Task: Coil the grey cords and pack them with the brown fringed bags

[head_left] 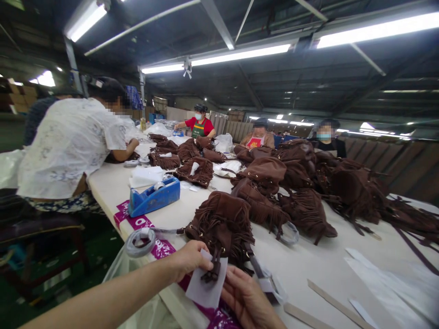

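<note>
A brown fringed bag [219,212] lies at the table edge in front of me, its drawstring with a dark tassel end [213,270] hanging toward me. Under the tassel end is a small thin white sheet [206,290], paper or foam. My left hand [192,261] pinches the sheet's upper left edge, thumb on top by the cord. At the sheet's right edge, the fingers of my right hand [245,292] are closed on it, partly behind it. A wrapped strap coil [140,242] sits left of the bag, and another wrapped strap end [270,283] lies beside my right hand.
A blue tape dispenser [155,196] stands on the table [329,265] near a stack of white sheets [147,176]. Many brown fringed bags [298,169] are piled across the middle. Flat strips [336,304] lie at right. A co-worker in white [72,141] leans in at left; others sit opposite.
</note>
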A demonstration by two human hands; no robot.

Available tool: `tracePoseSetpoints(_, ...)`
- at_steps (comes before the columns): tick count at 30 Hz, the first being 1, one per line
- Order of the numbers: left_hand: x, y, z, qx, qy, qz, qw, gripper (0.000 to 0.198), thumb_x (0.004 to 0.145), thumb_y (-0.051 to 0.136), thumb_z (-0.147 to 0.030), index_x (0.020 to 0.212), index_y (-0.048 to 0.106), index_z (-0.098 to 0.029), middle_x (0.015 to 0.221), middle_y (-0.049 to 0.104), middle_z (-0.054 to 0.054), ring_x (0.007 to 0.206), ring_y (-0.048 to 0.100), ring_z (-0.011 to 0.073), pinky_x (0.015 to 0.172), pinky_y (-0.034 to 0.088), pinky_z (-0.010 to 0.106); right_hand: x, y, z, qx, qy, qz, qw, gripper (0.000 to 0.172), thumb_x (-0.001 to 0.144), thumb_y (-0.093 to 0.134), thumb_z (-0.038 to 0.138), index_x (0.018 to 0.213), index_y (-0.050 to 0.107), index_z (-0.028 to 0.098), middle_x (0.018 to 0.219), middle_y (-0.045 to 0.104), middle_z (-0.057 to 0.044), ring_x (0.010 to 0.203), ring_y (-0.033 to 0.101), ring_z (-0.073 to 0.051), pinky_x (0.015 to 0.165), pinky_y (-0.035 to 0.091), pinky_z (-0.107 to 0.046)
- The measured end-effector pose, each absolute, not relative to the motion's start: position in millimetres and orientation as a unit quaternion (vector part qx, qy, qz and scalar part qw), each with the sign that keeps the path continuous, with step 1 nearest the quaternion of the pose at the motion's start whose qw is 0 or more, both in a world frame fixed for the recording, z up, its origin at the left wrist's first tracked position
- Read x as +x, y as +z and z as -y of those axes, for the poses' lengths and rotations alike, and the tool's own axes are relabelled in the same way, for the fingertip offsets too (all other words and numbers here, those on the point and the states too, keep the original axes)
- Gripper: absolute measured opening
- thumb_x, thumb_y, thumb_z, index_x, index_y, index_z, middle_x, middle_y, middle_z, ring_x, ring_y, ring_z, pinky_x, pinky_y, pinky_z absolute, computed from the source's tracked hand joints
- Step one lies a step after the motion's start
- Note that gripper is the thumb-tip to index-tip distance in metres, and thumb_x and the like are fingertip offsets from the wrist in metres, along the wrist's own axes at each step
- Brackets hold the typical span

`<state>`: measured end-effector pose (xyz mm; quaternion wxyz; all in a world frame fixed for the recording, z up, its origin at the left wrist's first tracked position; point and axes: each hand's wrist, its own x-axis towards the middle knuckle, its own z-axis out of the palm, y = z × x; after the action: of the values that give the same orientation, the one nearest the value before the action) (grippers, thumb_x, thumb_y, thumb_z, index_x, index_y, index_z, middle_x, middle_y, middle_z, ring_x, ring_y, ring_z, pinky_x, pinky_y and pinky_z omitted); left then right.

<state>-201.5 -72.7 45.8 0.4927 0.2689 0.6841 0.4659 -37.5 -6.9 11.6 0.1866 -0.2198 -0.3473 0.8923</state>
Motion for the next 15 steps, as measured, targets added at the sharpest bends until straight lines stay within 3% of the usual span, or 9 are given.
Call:
tracePoseSetpoints(3,-197,46,73,0.267,0.478,-0.685,0.48,0.024,0.048,0.06,-0.009,0.069,0.054,-0.018,0.054,0.051,-0.007,0.052,0.045,0.0111,0.047,0.032,0.02,-43,8,10,-0.234,0.88,0.365,0.193,0.031,0.069,0.08,0.036,0.083,0.064,0.014,0.079,0.071,-0.006,0.073,0.069,-0.018,0.068,0.054,-0.028)
tracePoseSetpoints(9,-190,41,78,0.244,0.502,-0.676,0.48,0.028,0.049,0.058,-0.007,0.074,0.054,-0.018,0.056,0.052,-0.007,0.054,0.046,0.0111,0.048,0.033,0.021,-47,5,13,-0.277,0.825,0.447,0.205,0.037,0.062,0.081,0.042,0.076,0.058,0.016,0.064,0.063,0.001,0.056,0.06,-0.013,0.053,0.049,-0.024)
tracePoseSetpoints(15,-191,34,82,0.222,0.519,-0.663,0.492,0.028,0.05,0.061,-0.008,0.075,0.053,-0.017,0.059,0.056,-0.006,0.055,0.05,0.0123,0.05,0.037,0.022,-49,-4,7,-0.348,0.765,0.487,0.235,0.049,0.049,0.082,0.054,0.063,0.053,0.018,0.048,0.053,0.005,0.04,0.047,-0.009,0.038,0.037,-0.02)
